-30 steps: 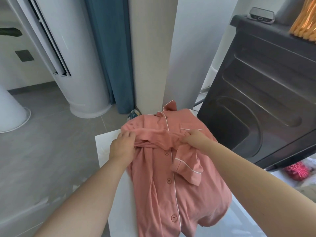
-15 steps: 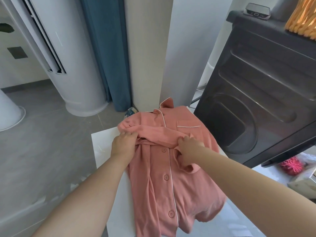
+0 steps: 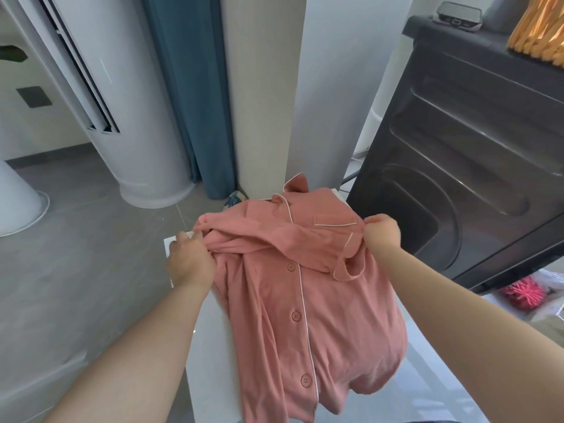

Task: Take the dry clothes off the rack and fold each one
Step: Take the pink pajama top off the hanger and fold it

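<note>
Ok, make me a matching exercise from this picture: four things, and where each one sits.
Things: 1 pink buttoned pyjama shirt; 2 teal fabric curtain; 3 dark grey metal appliance; 4 small grey device.
Places: A atop the appliance; B on the white table; C right of that table; D left of the pale column.
Pairs: 1-B, 2-D, 3-C, 4-A.

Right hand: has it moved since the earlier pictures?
Yes: the right hand moved right, from below the chest pocket of the shirt to past it, towards the dark machine.
</note>
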Available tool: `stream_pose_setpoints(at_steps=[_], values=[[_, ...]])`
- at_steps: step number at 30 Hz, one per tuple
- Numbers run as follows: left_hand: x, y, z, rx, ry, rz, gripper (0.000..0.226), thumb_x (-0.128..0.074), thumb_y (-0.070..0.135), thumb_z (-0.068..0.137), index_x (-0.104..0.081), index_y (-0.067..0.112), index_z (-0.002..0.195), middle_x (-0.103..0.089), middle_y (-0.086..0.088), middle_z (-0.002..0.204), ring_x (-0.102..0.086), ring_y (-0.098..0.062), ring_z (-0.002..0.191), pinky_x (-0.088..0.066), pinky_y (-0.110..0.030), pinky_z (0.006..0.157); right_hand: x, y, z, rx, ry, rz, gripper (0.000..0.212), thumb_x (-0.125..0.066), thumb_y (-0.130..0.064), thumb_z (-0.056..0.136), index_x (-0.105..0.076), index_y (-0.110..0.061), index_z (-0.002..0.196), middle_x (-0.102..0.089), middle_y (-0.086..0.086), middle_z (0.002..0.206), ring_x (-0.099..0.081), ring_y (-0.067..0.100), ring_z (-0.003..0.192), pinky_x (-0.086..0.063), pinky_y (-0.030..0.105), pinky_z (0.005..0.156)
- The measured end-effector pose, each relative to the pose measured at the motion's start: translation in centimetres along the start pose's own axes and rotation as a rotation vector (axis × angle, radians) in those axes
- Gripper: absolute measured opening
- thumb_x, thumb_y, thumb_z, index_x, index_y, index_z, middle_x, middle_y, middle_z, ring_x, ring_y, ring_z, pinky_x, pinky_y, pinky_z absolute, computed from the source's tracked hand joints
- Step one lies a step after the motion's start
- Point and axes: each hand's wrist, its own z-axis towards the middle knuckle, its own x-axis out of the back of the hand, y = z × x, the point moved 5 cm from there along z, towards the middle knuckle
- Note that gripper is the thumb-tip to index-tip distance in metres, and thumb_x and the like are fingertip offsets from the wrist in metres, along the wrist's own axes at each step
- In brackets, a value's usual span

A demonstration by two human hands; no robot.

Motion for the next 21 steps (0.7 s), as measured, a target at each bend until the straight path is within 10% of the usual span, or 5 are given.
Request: stream_pose_setpoints(at_steps=[7,10,12,15,21], values=[[-2.6,6.6,-3.2,-0.786,-0.099,0.109,0.061,-0.045,0.017,0.078,-0.045,0.02,0.139,-0.044,-0.004,0.143,-0.037,-0.028,0.131,-0.033,-0.048,0.106,-4.2,1.9,-1.4,0.154,-0.316,-0.393,0.023,-0.045,-0.026,0.094,-0.059,-0.013,0.106,-0.06,0.005,0.093,-0.057,0.024,0.086,-0.042,0.028,0.076],[-5.7,6.6,-4.2,-0.659,-0.447,0.272,0.061,-0.033,0.042,0.097,-0.004,0.035,0.151,0.004,0.007,0.159,0.005,-0.019,0.147,0.0,-0.048,0.117,-2.6,2.5,-0.9,0.131,-0.234,-0.205,0.02,-0.044,-0.019,0.093,-0.055,-0.02,0.077,-0.059,0.006,0.082,-0.057,0.029,0.086,-0.044,0.031,0.068],[-6.0,6.9,-4.6,-0.612,-0.487,0.352,0.06,-0.032,0.043,0.097,-0.006,0.037,0.15,0.008,0.006,0.159,0.011,-0.018,0.146,0.004,-0.05,0.116,-0.5,2.8,-0.2,0.1,-0.042,-0.251,0.021,-0.045,-0.022,0.093,-0.06,-0.011,0.102,-0.06,0.01,0.103,-0.055,0.031,0.099,-0.044,0.033,0.075],[-5.0,7.9,-4.5,-0.574,-0.441,0.383,0.052,-0.034,0.035,0.095,-0.026,0.032,0.147,-0.016,0.002,0.158,-0.005,-0.022,0.146,0.001,-0.058,0.113,-0.4,4.6,-0.4,-0.105,-0.172,-0.104,0.05,-0.056,-0.03,0.09,-0.044,-0.007,0.133,-0.051,0.014,0.126,-0.052,0.031,0.111,-0.041,0.033,0.082],[-2.9,11.0,-5.9,-0.607,-0.005,0.162,0.041,-0.041,0.026,0.091,-0.049,0.021,0.131,-0.054,-0.001,0.128,-0.044,-0.026,0.12,-0.029,-0.05,0.105,-2.0,5.3,-2.7,-0.369,-0.724,0.434,0.025,-0.043,-0.028,0.091,-0.061,-0.011,0.087,-0.062,0.011,0.084,-0.057,0.023,0.068,-0.049,0.027,0.063]])
